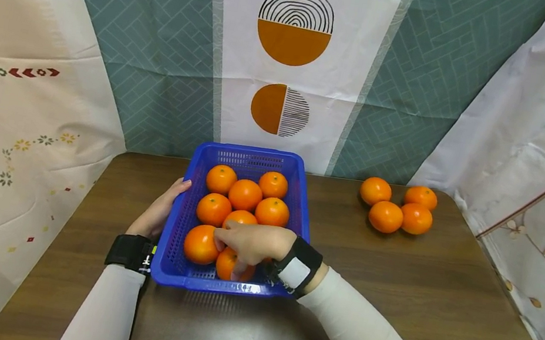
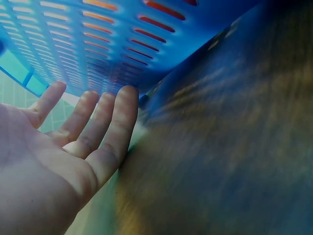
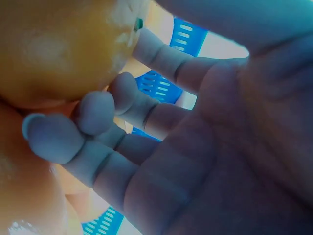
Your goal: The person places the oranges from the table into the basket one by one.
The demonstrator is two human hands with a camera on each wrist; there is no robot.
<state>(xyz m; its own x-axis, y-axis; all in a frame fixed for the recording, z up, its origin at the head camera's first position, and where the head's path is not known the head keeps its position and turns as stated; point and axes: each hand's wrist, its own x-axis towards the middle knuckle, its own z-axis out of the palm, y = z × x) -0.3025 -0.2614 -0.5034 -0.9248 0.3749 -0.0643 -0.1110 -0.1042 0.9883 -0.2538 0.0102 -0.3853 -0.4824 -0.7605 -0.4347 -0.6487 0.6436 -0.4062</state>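
down at the near end of the blue basket point(image 1: 219, 287), right hand point(image 1: 256, 242), back up, with fingers bent among oranges point(image 1: 214, 209), tips against at least one in the right wrist view. pinching or just touching: can't tell. at the basket's left side, left hand point(image 1: 155, 214), with fingers fairly straight and slightly apart, tips at the slotted outer wall. inside the basket, eight oranges plainly visible, plus a sliver of another under the right wrist. on both wrists, black bands point(image 1: 128, 251), then white sleeves point(image 1: 112, 305). well apart to the right, near the far edge of the brown table point(image 1: 368, 274), four loose oranges point(image 1: 386, 216), bunched. behind, green-and-white cloth point(image 1: 166, 28) with circle prints. at far left, cream cloth point(image 1: 13, 153).
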